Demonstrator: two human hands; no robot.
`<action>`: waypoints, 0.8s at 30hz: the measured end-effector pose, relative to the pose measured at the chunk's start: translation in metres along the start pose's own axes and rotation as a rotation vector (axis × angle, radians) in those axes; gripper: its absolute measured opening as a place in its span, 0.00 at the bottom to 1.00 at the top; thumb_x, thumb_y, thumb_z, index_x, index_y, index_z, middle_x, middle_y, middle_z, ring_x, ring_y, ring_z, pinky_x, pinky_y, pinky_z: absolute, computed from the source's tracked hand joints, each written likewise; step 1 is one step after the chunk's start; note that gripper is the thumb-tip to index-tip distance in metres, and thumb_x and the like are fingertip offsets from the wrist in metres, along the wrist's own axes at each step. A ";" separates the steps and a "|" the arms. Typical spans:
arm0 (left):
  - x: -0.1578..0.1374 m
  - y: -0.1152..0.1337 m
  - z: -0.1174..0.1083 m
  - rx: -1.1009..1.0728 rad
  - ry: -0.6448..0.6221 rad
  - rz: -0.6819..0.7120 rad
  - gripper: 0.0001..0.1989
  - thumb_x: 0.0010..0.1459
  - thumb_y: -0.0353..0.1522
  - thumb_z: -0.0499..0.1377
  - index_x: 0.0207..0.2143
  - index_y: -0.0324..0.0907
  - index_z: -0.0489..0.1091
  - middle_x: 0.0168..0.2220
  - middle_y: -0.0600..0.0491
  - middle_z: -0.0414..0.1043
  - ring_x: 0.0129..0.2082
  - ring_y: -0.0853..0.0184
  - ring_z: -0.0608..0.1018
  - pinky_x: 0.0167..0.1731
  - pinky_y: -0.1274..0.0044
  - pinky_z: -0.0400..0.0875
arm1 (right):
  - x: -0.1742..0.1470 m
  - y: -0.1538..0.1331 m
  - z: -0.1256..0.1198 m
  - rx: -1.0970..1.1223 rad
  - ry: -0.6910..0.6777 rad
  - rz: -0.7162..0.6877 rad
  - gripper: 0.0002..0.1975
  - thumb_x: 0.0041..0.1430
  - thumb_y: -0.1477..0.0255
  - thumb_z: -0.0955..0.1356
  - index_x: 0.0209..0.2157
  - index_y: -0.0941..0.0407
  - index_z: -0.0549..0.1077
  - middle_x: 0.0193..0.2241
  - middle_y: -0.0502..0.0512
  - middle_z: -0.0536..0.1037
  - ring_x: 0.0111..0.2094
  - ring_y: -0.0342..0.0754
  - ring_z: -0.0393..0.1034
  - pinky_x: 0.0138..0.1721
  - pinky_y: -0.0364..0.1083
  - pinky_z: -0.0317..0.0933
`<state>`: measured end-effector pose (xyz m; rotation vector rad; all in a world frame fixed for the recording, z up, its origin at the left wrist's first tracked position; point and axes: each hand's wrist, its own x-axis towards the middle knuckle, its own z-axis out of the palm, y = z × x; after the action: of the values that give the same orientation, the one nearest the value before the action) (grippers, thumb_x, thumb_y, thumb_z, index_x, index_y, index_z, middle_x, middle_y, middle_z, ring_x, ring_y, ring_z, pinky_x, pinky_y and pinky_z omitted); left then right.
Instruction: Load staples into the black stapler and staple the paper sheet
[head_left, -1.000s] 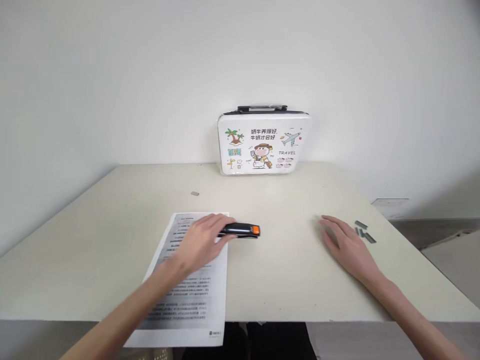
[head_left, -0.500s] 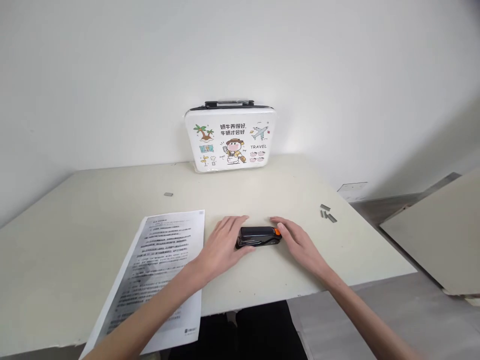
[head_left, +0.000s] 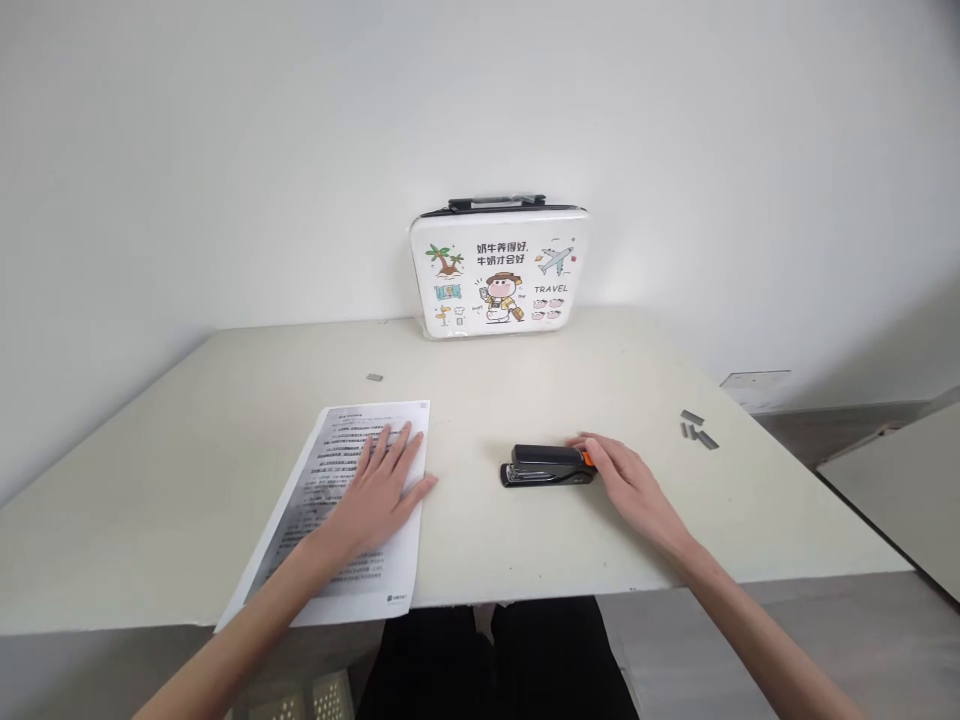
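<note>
A black stapler [head_left: 544, 466] with an orange end lies flat near the middle of the cream table [head_left: 562, 380]. My right hand [head_left: 628, 482] rests at its orange right end, fingers touching it. A printed sheet of paper [head_left: 330, 545] lies to the left, its lower edge hanging over the table's front. My left hand [head_left: 382, 488] lies flat on this sheet, fingers spread, holding nothing.
A white case [head_left: 498, 268] with cartoon travel pictures and a black handle stands against the wall at the back. Staple strips [head_left: 696, 428] lie near the right edge, and one small strip [head_left: 374, 377] lies behind the paper. A second tabletop [head_left: 900, 490] stands at the right.
My left hand has left the stapler and moved left onto the paper. My right hand has come in from the right and stays at the stapler's orange end.
</note>
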<state>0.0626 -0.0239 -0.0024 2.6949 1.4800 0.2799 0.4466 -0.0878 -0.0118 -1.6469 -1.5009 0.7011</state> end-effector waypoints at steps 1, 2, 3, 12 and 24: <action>0.002 0.001 -0.003 -0.004 0.005 -0.001 0.36 0.73 0.50 0.49 0.76 0.45 0.48 0.76 0.43 0.45 0.76 0.44 0.44 0.71 0.47 0.46 | 0.000 0.002 0.000 -0.005 0.006 0.000 0.26 0.73 0.50 0.56 0.46 0.48 0.80 0.57 0.55 0.79 0.63 0.59 0.68 0.66 0.61 0.57; 0.003 0.003 -0.006 -0.012 0.015 0.005 0.36 0.73 0.50 0.49 0.75 0.45 0.49 0.76 0.43 0.46 0.76 0.44 0.44 0.71 0.48 0.47 | 0.000 0.004 0.001 -0.008 0.013 0.002 0.26 0.73 0.50 0.56 0.46 0.48 0.79 0.57 0.55 0.79 0.62 0.60 0.68 0.66 0.62 0.57; 0.005 0.006 -0.009 -0.027 0.027 0.022 0.36 0.72 0.50 0.50 0.75 0.45 0.49 0.76 0.43 0.48 0.76 0.46 0.45 0.71 0.49 0.48 | 0.000 0.004 0.002 -0.009 0.019 0.003 0.26 0.73 0.50 0.57 0.46 0.48 0.79 0.58 0.56 0.79 0.62 0.60 0.68 0.66 0.62 0.57; 0.041 0.067 -0.015 -0.299 0.072 0.251 0.18 0.70 0.43 0.60 0.59 0.49 0.71 0.60 0.50 0.74 0.69 0.55 0.65 0.67 0.59 0.64 | -0.001 0.003 0.006 -0.040 0.035 -0.031 0.26 0.73 0.49 0.56 0.44 0.49 0.78 0.51 0.58 0.82 0.55 0.60 0.73 0.60 0.61 0.63; 0.067 0.093 -0.007 -0.357 0.126 0.301 0.07 0.66 0.40 0.65 0.41 0.47 0.79 0.46 0.53 0.82 0.54 0.58 0.77 0.56 0.63 0.70 | -0.015 -0.007 0.006 -0.068 -0.080 -0.134 0.23 0.67 0.51 0.67 0.57 0.47 0.71 0.56 0.56 0.78 0.56 0.59 0.72 0.56 0.59 0.68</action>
<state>0.1734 -0.0178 0.0260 2.6282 0.9287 0.6686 0.4358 -0.1014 -0.0106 -1.5674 -1.6920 0.6553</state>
